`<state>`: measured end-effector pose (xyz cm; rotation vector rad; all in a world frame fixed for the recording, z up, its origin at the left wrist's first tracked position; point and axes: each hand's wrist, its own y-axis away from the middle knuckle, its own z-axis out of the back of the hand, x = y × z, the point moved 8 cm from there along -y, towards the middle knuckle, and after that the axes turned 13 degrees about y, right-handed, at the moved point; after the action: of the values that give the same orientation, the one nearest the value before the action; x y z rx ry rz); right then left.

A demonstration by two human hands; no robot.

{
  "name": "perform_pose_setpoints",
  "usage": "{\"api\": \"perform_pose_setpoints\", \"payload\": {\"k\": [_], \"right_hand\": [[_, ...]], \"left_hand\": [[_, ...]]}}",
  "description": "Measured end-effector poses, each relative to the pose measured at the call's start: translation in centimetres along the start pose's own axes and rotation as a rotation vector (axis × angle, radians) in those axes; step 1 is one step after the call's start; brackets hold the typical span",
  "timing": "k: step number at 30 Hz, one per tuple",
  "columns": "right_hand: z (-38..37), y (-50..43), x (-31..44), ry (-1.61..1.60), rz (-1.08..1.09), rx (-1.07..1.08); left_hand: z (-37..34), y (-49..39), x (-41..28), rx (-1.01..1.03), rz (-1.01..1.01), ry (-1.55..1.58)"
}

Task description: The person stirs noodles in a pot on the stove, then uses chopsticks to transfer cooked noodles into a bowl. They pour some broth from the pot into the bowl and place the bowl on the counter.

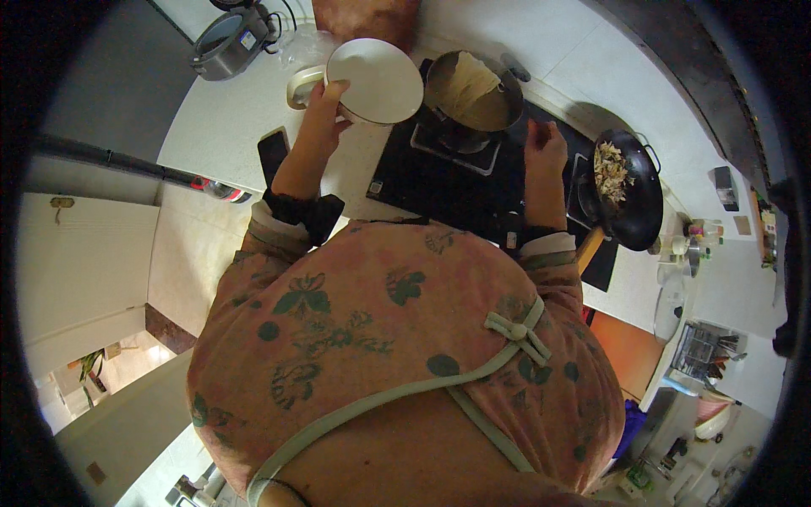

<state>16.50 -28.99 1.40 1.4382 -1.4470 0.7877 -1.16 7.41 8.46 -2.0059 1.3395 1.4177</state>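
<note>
My left hand (331, 109) grips the rim of a white bowl (377, 82), tilted so its inside faces the camera, just left of a metal pot. Pale noodles (472, 82) lie in liquid in the pot (512, 114), partly standing against its far side. The pot sits on a burner of the black gas hob (437, 184). My right hand (546, 142) is raised over the hob, right of the pot, fingers curled; whether they hold something small cannot be told. Right of it, a black wok (643, 215) holds shredded, cooked-looking food (611, 171).
A phone (273, 152) and a pale oval container (298, 92) lie on the left counter, with a rice cooker (228, 47) behind. The wok's wooden handle (589, 248) points towards my right sleeve. A glass lid (669, 307) and a dish rack (697, 348) stand farther right.
</note>
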Motion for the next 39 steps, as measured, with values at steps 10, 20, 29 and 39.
{"api": "perform_pose_setpoints", "payload": {"k": [10,20,29,39], "right_hand": [[-1.3,-2.8,6.2,-0.273,-0.004,-0.067],[-3.3,-3.1,11.8,-0.254,0.088,0.038],[-2.2,0.5,8.1,0.353,0.300,0.019],[-4.4,3.2,4.5,0.915,0.723,0.147]], "left_hand": [[-3.8,-1.6,3.9,0.159,0.301,0.148],[-4.3,-3.4,5.7,0.226,0.315,0.183],[-0.2,-2.6,3.8,0.202,0.223,0.122],[2.7,-2.1,3.3,0.039,0.257,0.264]]}}
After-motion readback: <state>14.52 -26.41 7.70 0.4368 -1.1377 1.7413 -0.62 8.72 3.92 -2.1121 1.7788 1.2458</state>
